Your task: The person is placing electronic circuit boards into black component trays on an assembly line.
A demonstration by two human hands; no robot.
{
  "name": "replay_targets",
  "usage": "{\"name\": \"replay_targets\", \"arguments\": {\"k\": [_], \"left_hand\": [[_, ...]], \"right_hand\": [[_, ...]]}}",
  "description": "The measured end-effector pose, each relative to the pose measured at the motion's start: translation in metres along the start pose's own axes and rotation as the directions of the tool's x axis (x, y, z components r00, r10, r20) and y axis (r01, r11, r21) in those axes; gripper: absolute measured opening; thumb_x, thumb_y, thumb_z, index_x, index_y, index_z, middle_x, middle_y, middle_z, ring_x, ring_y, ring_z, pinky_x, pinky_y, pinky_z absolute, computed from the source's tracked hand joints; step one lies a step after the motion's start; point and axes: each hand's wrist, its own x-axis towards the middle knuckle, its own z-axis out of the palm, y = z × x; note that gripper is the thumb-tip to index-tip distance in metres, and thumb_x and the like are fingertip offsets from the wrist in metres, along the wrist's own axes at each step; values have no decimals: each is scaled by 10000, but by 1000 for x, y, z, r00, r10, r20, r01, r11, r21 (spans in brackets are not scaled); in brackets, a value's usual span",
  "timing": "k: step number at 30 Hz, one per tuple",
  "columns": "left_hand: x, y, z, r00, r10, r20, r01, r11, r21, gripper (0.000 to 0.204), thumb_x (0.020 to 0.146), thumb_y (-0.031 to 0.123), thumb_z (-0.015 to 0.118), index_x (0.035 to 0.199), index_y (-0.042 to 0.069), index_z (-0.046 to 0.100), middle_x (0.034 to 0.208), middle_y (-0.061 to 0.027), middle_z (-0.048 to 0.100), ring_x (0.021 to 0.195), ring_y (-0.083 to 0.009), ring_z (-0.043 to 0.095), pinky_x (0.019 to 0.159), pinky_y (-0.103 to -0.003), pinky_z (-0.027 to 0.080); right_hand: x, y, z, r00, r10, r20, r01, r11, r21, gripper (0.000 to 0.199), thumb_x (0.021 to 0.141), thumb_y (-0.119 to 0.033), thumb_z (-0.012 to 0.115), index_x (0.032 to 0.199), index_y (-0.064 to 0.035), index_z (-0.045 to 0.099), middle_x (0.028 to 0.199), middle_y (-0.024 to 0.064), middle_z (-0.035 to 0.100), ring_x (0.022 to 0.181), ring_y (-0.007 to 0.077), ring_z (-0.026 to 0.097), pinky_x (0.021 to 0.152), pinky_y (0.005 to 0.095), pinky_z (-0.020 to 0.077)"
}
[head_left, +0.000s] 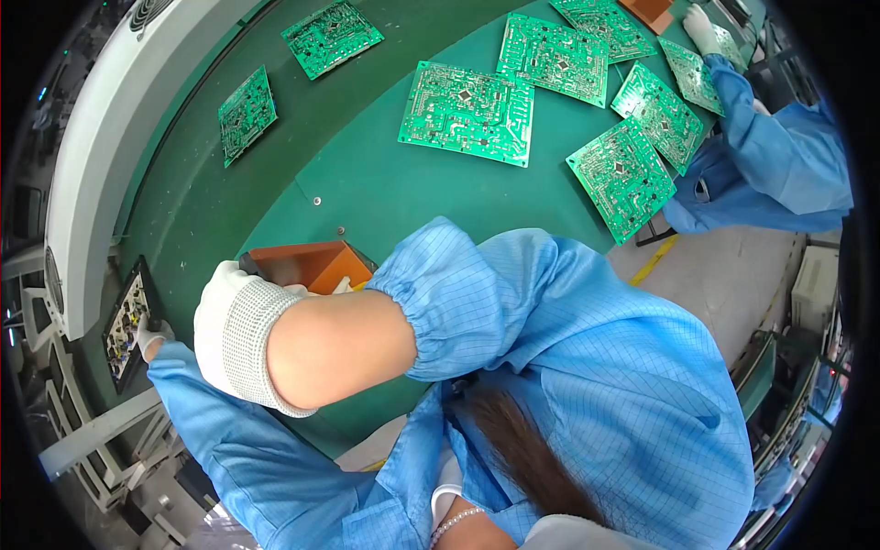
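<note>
At the far left, my left hand [154,338], in a white glove, grips the edge of a dark-framed circuit board [127,321] with many small components on it. The board stands tilted at the bench's left side. My right hand [225,307], also gloved in white, is close to the camera, beside an orange bin [323,261] on the bench. The hand's back and knitted cuff face me, and its fingers are hidden. Something white and yellow [346,285] shows in the bin, partly covered by my right forearm.
Several green circuit boards [469,112] lie on the green bench [367,188], some overlapping. Two smaller-looking boards [247,115] rest further left on a darker green strip. A white curved housing [101,156] borders the left. At the far right, a co-worker's gloved hand [701,30] is near another board.
</note>
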Motion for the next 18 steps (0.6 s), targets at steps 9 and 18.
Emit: {"name": "replay_targets", "arguments": {"k": [9, 18], "left_hand": [[-131, 50, -1, 988, -19, 153, 59, 963, -262, 147, 923, -9, 542, 1005, -80, 641, 1082, -159, 649, 1000, -241, 603, 980, -397, 514], [-358, 85, -32, 635, -414, 652, 760, 482, -435, 391, 999, 94, 490, 1383, 18, 480, 1261, -44, 635, 1092, -126, 618, 907, -242, 483]], "right_hand": [[17, -20, -18, 954, -298, 18, 298, 955, -2, 259, 785, -203, 694, 1012, -88, 743, 959, 94, 733, 846, 257, 704, 687, 441, 576], [7, -12, -23, 941, -339, -14, 339, 941, -13, 146, 687, -133, 730, 820, -81, 759, 819, 130, 728, 754, 326, 713, 623, 454, 580]]}}
